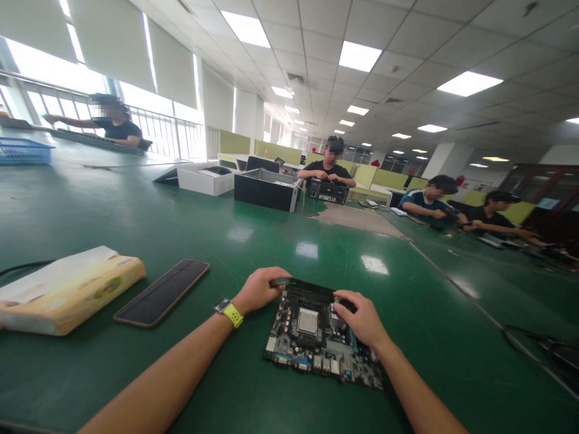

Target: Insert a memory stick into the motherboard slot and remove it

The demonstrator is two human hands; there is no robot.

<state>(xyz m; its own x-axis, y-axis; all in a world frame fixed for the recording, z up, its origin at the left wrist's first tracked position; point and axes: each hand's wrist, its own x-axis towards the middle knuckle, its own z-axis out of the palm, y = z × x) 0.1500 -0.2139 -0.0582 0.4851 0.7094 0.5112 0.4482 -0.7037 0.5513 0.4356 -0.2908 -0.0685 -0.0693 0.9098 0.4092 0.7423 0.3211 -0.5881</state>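
Note:
A computer motherboard (332, 346) lies flat on the green tabletop, its port side towards me and a square silver processor (308, 322) showing near its middle. At its far left corner, my left hand (260, 290) pinches the edge with thumb and forefinger; a watch with a yellow-green strap is on that wrist. My right hand (359, 316) is closed at the far right part of the board, thumb and forefinger together beside a metal heatsink. Between both hands' fingertips runs a thin dark strip along the far edge; whether it is a memory stick or the board itself, I cannot tell.
Left of me lie a dark phone-like slab (161, 293) and a tissue pack (72, 289). An open computer case (266, 188) and a white box (205, 179) stand farther back. A cable (534, 346) lies at right. Several people work around the table.

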